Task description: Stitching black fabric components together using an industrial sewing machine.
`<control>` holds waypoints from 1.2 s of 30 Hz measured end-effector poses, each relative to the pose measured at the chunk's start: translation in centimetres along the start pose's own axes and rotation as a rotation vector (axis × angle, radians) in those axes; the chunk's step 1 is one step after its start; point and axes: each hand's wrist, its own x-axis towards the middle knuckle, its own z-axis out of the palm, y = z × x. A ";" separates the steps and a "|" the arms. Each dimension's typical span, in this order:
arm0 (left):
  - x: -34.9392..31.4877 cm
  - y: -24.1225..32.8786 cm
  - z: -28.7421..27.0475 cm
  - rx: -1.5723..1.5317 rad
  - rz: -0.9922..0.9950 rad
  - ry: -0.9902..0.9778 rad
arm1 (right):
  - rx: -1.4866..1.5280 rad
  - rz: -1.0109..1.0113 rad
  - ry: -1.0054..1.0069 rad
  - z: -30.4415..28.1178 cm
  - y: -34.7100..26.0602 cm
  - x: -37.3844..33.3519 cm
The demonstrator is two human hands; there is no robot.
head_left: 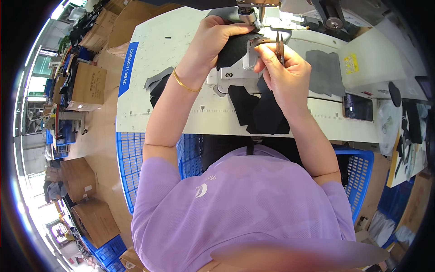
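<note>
Cloth, one dark piece (232, 51), sits under the sewing machine head (248, 14) at the far side of the counter (190, 111), close to the needle area. The left hand (218, 40) grips it, thumb laid on top near the machine's foot and the other fingers mostly hidden. The right hand (290, 68) is curled around one pair of tweezers (280, 49), whose two tips point up and away from the person; its thumb and forefinger come close together just beside the machine, and whether they touch the cloth I cannot tell.

Nearer the person, at least two black cloth pieces (244, 105) overlap at the counter's front edge, partly below the right hand. One small pile of grey and black scraps (158, 81) lies left of the left forearm, its layers too overlapped to count. Right of the right hand lies grey cloth (325, 71), in one or more layers, and near it one phone (358, 107).

One gold bracelet (186, 85) circles the left wrist. Two blue baskets (125, 165) flank the person, one per side, below the counter. Farther left, at least three cardboard boxes (88, 86) stand about the floor (108, 149).
</note>
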 end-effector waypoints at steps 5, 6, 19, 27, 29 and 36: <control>0.8 0.0 -0.2 0.062 -0.003 0.015 | 0.021 -0.019 -0.032 -0.2 0.4 -0.1; 0.9 0.0 -0.2 0.062 -0.004 0.015 | -0.002 -0.026 -0.039 -0.1 0.5 -0.1; 1.8 -0.5 -0.4 0.001 0.096 0.030 | -0.053 -0.001 -0.089 0.2 0.9 -0.5; 1.3 0.2 -0.1 0.060 0.051 0.044 | -0.041 0.030 -0.115 0.2 1.0 -0.8; 1.3 -0.1 -0.3 0.028 0.131 0.006 | -0.054 0.028 -0.123 0.3 1.0 -0.9; 1.6 -0.1 -0.9 -0.114 0.005 0.047 | -0.085 0.021 -0.182 -1.5 1.2 -1.7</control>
